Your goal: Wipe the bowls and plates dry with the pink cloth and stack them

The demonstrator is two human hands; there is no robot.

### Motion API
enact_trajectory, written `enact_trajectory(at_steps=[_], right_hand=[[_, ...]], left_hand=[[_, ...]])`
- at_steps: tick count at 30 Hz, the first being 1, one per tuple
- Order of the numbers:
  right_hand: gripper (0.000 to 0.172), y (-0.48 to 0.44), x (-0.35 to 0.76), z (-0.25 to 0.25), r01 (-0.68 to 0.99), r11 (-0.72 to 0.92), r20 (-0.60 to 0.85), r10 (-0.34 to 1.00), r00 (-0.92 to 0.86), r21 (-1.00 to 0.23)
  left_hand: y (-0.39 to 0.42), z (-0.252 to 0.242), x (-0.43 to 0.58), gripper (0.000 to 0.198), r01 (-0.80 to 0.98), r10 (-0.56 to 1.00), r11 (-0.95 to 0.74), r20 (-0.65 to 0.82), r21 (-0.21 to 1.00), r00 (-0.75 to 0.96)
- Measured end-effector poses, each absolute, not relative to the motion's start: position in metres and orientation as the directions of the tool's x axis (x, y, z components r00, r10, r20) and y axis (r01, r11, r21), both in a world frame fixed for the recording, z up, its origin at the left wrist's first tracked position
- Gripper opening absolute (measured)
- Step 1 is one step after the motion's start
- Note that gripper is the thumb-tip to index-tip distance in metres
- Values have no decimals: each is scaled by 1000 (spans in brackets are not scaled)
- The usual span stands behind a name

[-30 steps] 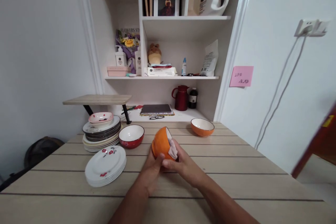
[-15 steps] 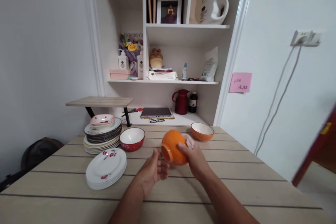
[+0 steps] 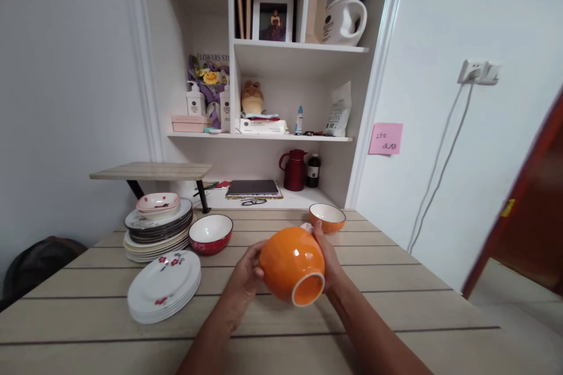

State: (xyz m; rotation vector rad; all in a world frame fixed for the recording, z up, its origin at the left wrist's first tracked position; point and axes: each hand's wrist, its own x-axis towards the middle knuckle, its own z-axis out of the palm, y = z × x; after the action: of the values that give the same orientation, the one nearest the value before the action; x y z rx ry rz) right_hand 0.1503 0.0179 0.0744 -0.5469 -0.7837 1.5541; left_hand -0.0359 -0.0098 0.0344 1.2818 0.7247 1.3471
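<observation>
An orange bowl (image 3: 288, 261) is held above the table, tipped so that its foot ring faces me and its inside is hidden. My left hand (image 3: 247, 272) grips its left side, fingers curled at the rim. On the right side my right hand (image 3: 329, 258) clasps the bowl, thumb up near the top. A bit of pale cloth (image 3: 307, 227) shows behind the bowl by that thumb; most of it is hidden. Beyond stands a second orange bowl (image 3: 331, 220) with a white inside. A red bowl (image 3: 211, 235), also white inside, sits upright to the left.
White flowered plates (image 3: 165, 287) lie stacked at the left. Behind them is a taller plate stack (image 3: 160, 225) topped by small pink dishes (image 3: 158, 203). A raised wooden stand (image 3: 152, 171) is at the back left. A laptop (image 3: 254, 187) and a red jug (image 3: 294, 170) stand at the back.
My left hand has come onto the orange bowl, which has turned so its foot ring points toward me and to the right. The view has shifted slightly rightward.
</observation>
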Motion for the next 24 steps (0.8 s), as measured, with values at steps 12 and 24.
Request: enact_trajectory(at_steps=[12,24], right_hand=[[40,16,145,64,-480,-36,157,922,-355,-877],[38,46,164,52,-475,319,200,938,284,-820]], left_hand=[[-38,56,-36,63,-317,776,73,146,946,614],[-29,43,-18,47,-243,883,-15,126,970,452]])
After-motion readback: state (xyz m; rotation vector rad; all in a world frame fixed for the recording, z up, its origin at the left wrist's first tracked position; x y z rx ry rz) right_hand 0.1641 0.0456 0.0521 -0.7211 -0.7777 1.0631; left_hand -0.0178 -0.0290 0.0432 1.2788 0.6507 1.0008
